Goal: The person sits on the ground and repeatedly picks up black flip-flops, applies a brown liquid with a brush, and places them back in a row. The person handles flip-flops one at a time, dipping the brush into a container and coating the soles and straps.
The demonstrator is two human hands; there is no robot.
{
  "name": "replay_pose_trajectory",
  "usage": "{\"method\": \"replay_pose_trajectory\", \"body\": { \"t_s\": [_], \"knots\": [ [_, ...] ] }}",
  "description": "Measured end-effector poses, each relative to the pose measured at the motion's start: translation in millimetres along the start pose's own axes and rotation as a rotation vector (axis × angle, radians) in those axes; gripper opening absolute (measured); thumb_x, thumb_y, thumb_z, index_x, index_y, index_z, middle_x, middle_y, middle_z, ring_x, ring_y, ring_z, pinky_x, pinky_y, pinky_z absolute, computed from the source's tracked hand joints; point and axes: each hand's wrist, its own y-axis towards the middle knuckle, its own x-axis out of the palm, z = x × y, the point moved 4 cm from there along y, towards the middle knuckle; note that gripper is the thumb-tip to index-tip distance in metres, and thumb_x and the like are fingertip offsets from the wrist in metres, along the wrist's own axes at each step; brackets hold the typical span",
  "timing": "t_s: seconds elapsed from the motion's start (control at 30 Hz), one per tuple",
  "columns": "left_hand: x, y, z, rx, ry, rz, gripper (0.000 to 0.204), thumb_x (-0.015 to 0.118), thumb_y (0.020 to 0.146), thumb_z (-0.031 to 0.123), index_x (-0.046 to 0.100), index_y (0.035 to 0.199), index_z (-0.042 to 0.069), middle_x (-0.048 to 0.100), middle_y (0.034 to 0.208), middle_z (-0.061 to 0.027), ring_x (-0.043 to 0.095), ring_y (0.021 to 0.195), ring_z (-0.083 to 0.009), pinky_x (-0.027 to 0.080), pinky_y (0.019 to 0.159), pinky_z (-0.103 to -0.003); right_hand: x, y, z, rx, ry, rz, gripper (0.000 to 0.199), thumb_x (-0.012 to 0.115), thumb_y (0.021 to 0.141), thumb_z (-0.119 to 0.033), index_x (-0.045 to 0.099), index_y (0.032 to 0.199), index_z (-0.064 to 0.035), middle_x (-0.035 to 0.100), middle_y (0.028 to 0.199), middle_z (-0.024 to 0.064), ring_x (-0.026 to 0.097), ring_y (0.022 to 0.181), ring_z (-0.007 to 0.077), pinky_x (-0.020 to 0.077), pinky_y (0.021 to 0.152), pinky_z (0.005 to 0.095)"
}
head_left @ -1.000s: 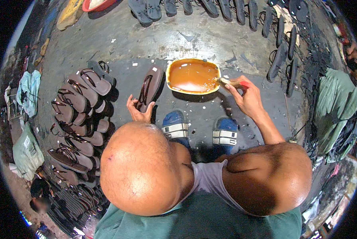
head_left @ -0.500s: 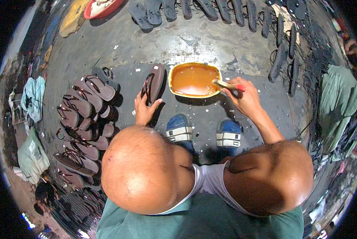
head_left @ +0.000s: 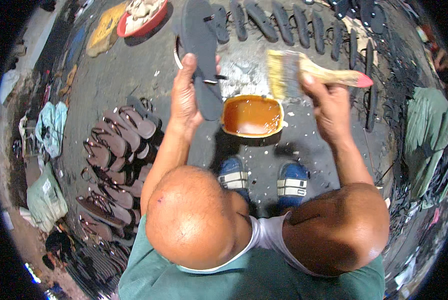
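Observation:
My left hand [head_left: 186,95] grips a flip-flop [head_left: 201,45] and holds it up with its dark underside showing; strap ends stick out of the sole. In my right hand [head_left: 329,107] is a flat paintbrush [head_left: 334,75], closed on its pale handle with a red tip. The brush's yellowish bristles [head_left: 282,75] point left and are smeared by motion. Below and between the hands, a shallow yellow-rimmed container [head_left: 225,125] of glossy amber-brown liquid stands on the floor. The bristles are above its far right side.
Brown sandals [head_left: 116,135] lie in overlapping rows at left. Dark soles [head_left: 281,22] line the far side and curve down the right. A red basin [head_left: 149,29] holds pale pieces. My feet in blue slippers [head_left: 292,177] stand nearer me. Green cloth [head_left: 426,125] hangs at right.
My left hand has lifted the flip-flop off the floor and turned its underside up. My right hand has raised the paintbrush out of the container.

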Motion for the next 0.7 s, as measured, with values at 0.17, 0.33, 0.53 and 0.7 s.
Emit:
{"method": "replay_pose_trajectory", "body": {
  "t_s": [0.17, 0.33, 0.53, 0.7],
  "knots": [
    [77, 20, -29, 0.066, -0.151, -0.073, 0.058, 0.066, 0.091, 0.052, 0.058, 0.122, 0.004, 0.067, 0.106, -0.0087, 0.066, 0.092, -0.0172, 0.057, 0.082, -0.035, 37, 8, 9, -0.094, -0.121, 0.004, 0.028, 0.073, 0.09, -0.017, 0.07, 0.108, 0.005, 0.072, 0.103, 0.007, 0.065, 0.093, 0.0132, 0.0503, 0.083, 0.03],
    [82, 14, -34, 0.121, -0.168, -0.077, 0.047, 0.066, 0.094, 0.045, 0.058, 0.12, 0.008, 0.066, 0.107, -0.0051, 0.064, 0.097, -0.0157, 0.054, 0.087, -0.035, 21, -15, -8, -0.19, 0.299, 0.002, 0.023, 0.065, 0.096, -0.015, 0.064, 0.11, 0.0031, 0.068, 0.098, 0.0044, 0.06, 0.088, 0.0092, 0.0483, 0.08, 0.028],
    [111, -17, -28, 0.18, -0.054, -0.107, 0.071, 0.057, 0.092, 0.061, 0.052, 0.134, 0.004, 0.065, 0.117, -0.008, 0.062, 0.108, -0.0188, 0.049, 0.096, -0.036, 0, 3, 19, -0.319, -0.281, 0.177, 0.014, 0.069, 0.092, -0.011, 0.069, 0.099, 0.0018, 0.068, 0.091, 0.0038, 0.06, 0.084, 0.0103, 0.0478, 0.076, 0.0282],
    [111, -13, -23, 0.096, -0.051, -0.113, 0.067, 0.056, 0.094, 0.059, 0.053, 0.133, 0.005, 0.065, 0.118, -0.0078, 0.062, 0.107, -0.0187, 0.05, 0.095, -0.036, -2, -11, -37, -0.603, 0.002, 0.2, 0.017, 0.072, 0.089, -0.01, 0.071, 0.103, 0.0003, 0.065, 0.092, 0.0048, 0.059, 0.077, 0.0137, 0.0477, 0.07, 0.0298]
  ]
}}
